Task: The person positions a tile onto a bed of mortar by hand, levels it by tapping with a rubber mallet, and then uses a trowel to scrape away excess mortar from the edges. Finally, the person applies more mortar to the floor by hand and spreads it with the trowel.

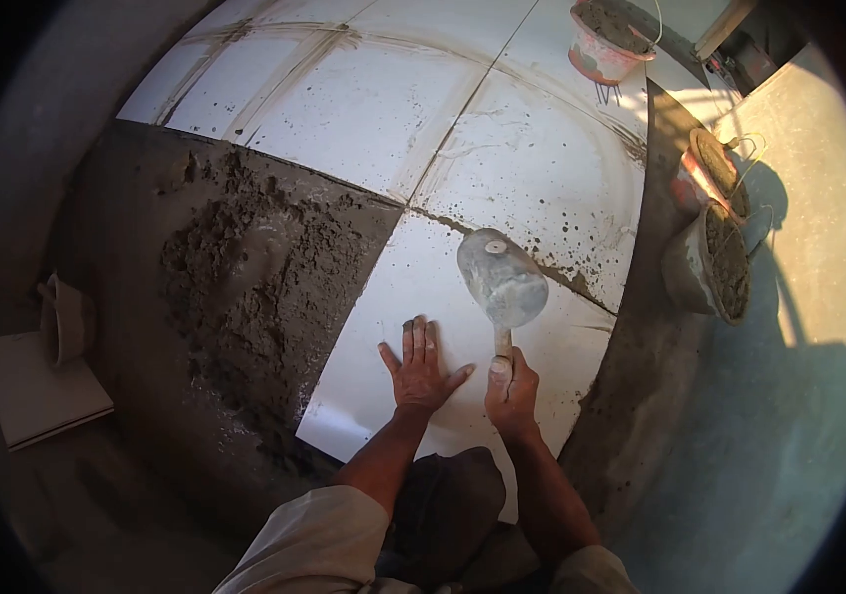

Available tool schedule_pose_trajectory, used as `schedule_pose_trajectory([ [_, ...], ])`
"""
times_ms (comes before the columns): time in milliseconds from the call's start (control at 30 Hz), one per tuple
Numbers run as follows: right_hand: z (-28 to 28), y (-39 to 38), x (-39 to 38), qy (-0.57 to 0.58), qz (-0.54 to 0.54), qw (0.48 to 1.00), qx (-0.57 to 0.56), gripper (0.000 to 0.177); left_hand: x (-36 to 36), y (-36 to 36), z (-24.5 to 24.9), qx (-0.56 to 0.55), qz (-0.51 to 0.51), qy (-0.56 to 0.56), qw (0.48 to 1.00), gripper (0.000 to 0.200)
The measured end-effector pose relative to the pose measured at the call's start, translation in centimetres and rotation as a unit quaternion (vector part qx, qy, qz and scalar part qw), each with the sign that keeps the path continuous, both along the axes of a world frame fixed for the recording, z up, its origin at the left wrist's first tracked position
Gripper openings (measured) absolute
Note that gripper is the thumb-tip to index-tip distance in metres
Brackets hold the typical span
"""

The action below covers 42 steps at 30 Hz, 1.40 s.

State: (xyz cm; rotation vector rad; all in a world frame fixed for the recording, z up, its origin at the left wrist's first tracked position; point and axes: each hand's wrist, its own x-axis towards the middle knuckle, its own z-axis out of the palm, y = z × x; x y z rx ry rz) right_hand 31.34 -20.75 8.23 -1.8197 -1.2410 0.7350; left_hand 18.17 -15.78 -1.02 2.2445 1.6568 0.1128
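My left hand (pixel 422 368) lies flat on a white floor tile (pixel 423 287), fingers spread, near the tile's middle. Wrapped round the handle of a rubber mallet (pixel 504 281) is my right hand (pixel 512 388). The mallet's grey, dusty head is over the same tile, toward its far edge. A joint smeared with mortar separates this tile from the tile beyond it (pixel 542 168). Wet, lumpy mortar (pixel 245 267) covers the floor along the tile's left side. Specks of mortar dot the white surfaces.
Buckets of mortar stand at the right: a grey one (pixel 695 267), a red one (pixel 690 183) and another red bucket (pixel 606 54) farther back on the tiles. At the left, stacked tiles (pixel 42 396) carry a pale container (pixel 68 322). A wall (pixel 37 148) rises at the far left.
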Motion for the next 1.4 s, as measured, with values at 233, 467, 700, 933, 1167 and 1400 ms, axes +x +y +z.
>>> schedule_pose_trajectory([
  [233, -2.9, 2.0, 0.3, -0.129, 0.006, 0.987, -0.096, 0.036, 0.2, 0.6, 0.3, 0.014, 0.006, -0.021, 1.0, 0.102],
  [467, 1.4, 0.6, -0.2, 0.031, -0.019, 0.999, 0.03, 0.031, -0.3, -0.4, 0.4, -0.013, -0.007, 0.017, 1.0, 0.105],
  [700, -5.1, 1.8, -0.5, -0.165, 0.001, 0.98, -0.115, 0.042, -0.4, -0.8, 0.3, -0.033, -0.011, 0.025, 0.999, 0.105],
  [933, 0.3, 3.3, -1.2, -0.039, -0.005, 0.998, -0.053, 0.04, -0.4, -0.3, 0.8, -0.035, -0.002, 0.012, 0.999, 0.105],
  [1167, -6.0, 2.8, -1.5, -0.13, 0.012, 0.99, -0.043, 0.036, -0.2, -0.2, 0.4, -0.026, 0.001, 0.029, 0.999, 0.1],
  [1400, 0.0, 4.1, -1.2, -0.107, 0.037, 0.991, -0.073, 0.041, -0.5, -0.4, 0.1, -0.018, -0.002, 0.011, 1.0, 0.1],
])
